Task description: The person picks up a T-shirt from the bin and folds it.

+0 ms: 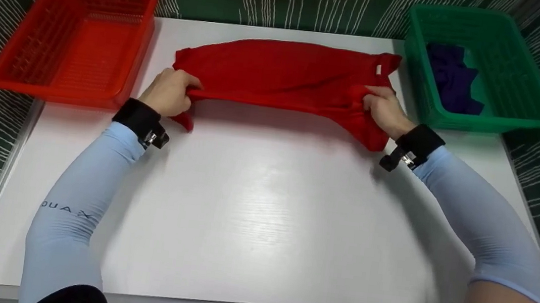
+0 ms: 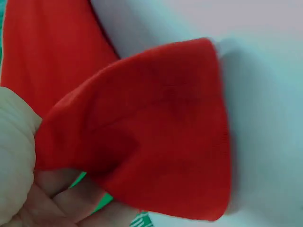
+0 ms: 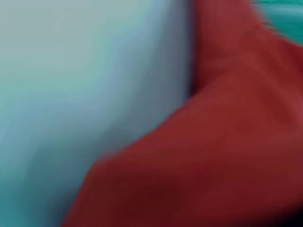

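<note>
A red garment (image 1: 279, 74) stretches sideways across the far part of the table, with a small white tag near its right end. My left hand (image 1: 171, 92) pinches its near edge on the left, and a loose flap of it (image 2: 165, 127) hangs past the fingers in the left wrist view. On the other side my right hand (image 1: 387, 111) grips bunched red fabric, with a corner drooping below. The right wrist view is blurred; red cloth (image 3: 213, 156) fills much of it and the right fingers are hidden there.
A red plastic basket (image 1: 131, 54) stands at the back left. At the back right is a green basket (image 1: 497, 124) with a dark purple cloth (image 1: 451, 80) inside. The white table (image 1: 263, 211) runs to a metal front edge.
</note>
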Tool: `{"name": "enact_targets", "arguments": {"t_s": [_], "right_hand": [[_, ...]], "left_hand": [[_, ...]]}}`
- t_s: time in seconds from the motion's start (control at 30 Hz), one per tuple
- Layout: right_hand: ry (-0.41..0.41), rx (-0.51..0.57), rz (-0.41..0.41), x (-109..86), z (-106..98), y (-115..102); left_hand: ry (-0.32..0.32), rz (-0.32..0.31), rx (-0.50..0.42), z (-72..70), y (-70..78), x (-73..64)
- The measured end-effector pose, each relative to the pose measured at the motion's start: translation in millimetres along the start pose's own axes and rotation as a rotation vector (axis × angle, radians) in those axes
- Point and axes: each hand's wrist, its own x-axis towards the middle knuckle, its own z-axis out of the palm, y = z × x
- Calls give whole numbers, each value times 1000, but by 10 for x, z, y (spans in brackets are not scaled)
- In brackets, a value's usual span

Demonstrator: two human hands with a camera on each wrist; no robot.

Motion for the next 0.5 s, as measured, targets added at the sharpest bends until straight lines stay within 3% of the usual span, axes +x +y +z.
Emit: {"name": "enact_targets", "arguments": {"t_s": [0.13,0.23,0.3,0.37,0.5], "right_hand": [[-195,-563,-92,-41,72,18],[-274,-845,-129,-23,159,97],[-253,-913,-164,6,205,167],[-187,-913,-231,46,228,217],[-83,-829,-370,139,245,244]], "left_hand": [[-29,44,5,144,-23,42],[-64,60,82,285,-24,47],[-86,54,142,341,-14,46],[-68,66,195,368,-4,57],[55,98,214,391,41,89]]}}
